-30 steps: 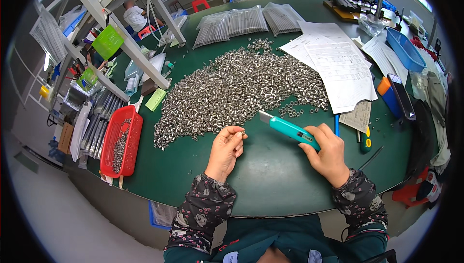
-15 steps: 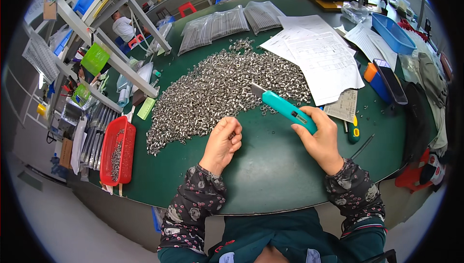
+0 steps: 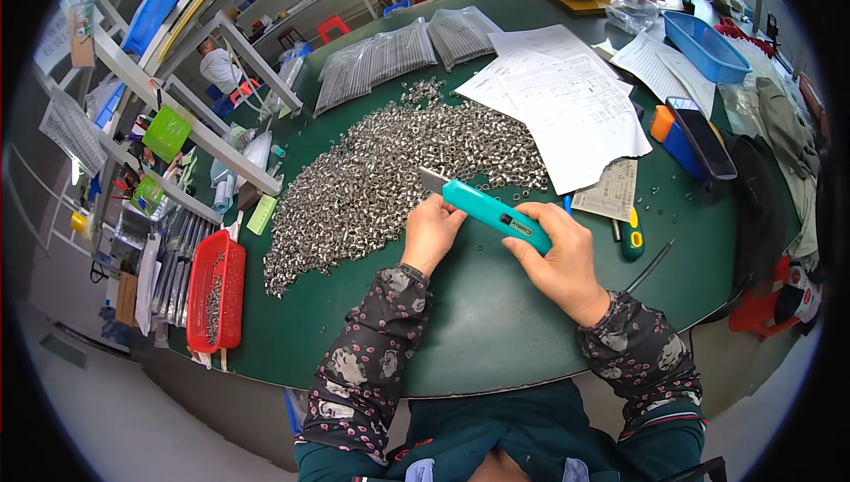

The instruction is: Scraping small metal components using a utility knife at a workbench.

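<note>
Teal knife, gripped in the right hand, has its blade bared just beside the closed left hand; a slip could cut fingers.

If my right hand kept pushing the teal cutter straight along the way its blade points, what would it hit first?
Most likely the left hand, which sits right by the blade tip of the teal cutter held in the right hand. Just beyond lies the pile of small metal parts; depth is hard to judge.
</note>
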`<move>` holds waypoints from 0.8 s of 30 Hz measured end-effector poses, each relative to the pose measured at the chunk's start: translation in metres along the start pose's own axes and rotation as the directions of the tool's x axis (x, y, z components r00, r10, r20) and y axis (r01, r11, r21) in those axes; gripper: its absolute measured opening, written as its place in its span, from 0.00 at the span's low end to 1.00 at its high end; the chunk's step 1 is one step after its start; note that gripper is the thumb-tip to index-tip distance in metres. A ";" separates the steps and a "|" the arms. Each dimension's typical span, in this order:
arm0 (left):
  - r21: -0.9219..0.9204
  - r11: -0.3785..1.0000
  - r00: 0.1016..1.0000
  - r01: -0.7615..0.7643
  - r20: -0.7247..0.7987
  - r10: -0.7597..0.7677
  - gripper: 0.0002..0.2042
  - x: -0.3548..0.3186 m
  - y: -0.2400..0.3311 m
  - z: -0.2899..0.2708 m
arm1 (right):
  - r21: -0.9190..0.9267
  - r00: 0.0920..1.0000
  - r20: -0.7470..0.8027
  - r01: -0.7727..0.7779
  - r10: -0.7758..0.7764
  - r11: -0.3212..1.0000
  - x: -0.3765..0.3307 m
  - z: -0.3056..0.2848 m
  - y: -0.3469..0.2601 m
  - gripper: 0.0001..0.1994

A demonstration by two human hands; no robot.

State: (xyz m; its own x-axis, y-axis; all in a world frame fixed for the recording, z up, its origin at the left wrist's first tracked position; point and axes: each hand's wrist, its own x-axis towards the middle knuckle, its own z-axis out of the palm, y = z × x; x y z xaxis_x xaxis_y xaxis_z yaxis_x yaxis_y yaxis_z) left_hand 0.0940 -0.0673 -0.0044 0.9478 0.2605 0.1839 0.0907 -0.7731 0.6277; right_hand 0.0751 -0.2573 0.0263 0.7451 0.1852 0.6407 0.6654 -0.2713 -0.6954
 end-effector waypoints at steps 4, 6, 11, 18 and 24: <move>-0.850 0.247 0.885 0.465 0.453 -0.107 0.01 -0.022 -0.003 -0.038 | 0.004 0.999 0.043 -0.007 0.007 1.000 -0.003 0.003 0.002 0.14; -0.883 0.005 0.881 0.469 0.467 -0.078 0.01 -0.038 -0.012 -0.052 | -0.035 0.991 0.130 -0.028 0.033 0.999 -0.006 0.004 0.002 0.14; -0.900 -0.145 0.897 0.411 0.427 -0.112 0.02 -0.064 -0.042 -0.062 | -0.024 0.957 0.286 -0.049 0.053 0.999 -0.014 0.011 0.003 0.14; -0.921 -0.110 0.909 0.374 0.387 -0.152 0.04 -0.067 -0.054 -0.062 | -0.014 0.895 0.435 -0.101 0.097 0.995 -0.014 0.016 0.002 0.15; -0.926 -0.092 0.927 0.366 0.371 -0.044 0.05 -0.069 -0.060 -0.062 | -0.005 0.866 0.492 -0.098 0.088 0.995 -0.015 0.016 0.003 0.14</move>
State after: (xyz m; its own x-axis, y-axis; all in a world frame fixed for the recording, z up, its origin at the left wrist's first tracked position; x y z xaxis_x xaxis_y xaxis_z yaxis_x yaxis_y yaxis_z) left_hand 0.0039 -0.0032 -0.0079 0.9886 0.0607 -0.1380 0.0560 0.7021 0.7099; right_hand 0.0666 -0.2455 0.0097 0.7261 0.6013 0.3337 0.5886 -0.2926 -0.7536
